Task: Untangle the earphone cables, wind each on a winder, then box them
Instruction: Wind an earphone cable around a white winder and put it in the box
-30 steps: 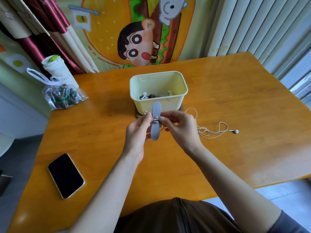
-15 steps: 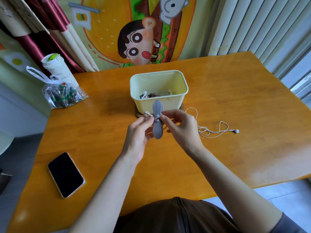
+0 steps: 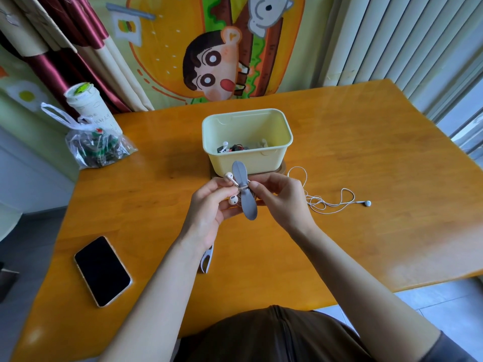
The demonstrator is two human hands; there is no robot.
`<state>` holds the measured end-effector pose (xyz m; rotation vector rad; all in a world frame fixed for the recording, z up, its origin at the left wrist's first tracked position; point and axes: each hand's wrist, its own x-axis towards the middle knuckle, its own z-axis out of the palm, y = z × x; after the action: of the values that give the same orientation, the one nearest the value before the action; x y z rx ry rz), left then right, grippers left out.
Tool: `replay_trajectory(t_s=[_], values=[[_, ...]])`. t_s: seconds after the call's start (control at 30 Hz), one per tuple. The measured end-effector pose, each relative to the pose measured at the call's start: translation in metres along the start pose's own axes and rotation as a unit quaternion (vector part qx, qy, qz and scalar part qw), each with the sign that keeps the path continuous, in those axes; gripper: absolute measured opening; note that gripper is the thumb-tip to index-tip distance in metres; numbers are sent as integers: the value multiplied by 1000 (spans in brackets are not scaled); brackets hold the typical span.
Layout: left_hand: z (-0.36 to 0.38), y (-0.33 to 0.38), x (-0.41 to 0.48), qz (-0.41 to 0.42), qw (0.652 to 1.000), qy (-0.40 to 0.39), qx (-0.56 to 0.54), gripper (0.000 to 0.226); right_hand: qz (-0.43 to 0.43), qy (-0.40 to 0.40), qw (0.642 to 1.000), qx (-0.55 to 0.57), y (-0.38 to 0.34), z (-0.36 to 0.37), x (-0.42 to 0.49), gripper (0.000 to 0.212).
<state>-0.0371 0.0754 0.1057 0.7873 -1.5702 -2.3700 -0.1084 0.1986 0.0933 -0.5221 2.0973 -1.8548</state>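
Observation:
A grey bow-shaped cable winder [image 3: 245, 190] stands upright between my hands above the table, with cable wrapped at its waist. My left hand [image 3: 211, 205] pinches its left side, where two white earbuds [image 3: 232, 200] stick out. My right hand [image 3: 281, 197] grips its right side. A second white earphone cable [image 3: 328, 202] lies loose on the table to the right, its earbud at the far end. The pale yellow box [image 3: 277, 124] stands just beyond my hands and holds several earphones. Another white winder [image 3: 207, 259] lies partly hidden under my left wrist.
A black phone [image 3: 102, 270] lies face up at the front left. A clear plastic bag [image 3: 98, 147] and a white cup [image 3: 90, 108] sit at the back left corner. The table [image 3: 366, 158] ends close on the right and front.
The winder has tilted slightly and two earbuds now show beside my left fingers. Both hands stay at the same place in front of the box.

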Motion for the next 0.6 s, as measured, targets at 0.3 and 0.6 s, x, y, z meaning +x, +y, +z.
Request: replay_trajectory(t_s=[0.3,0.6], values=[[-1,-9,-5,39,996,-32,-73,17,57,-3,996,67,-8,0,3,6],[1,-6,-5,58,996,-57,-30,20,62,-20,996,60,-10,-4,0,10]])
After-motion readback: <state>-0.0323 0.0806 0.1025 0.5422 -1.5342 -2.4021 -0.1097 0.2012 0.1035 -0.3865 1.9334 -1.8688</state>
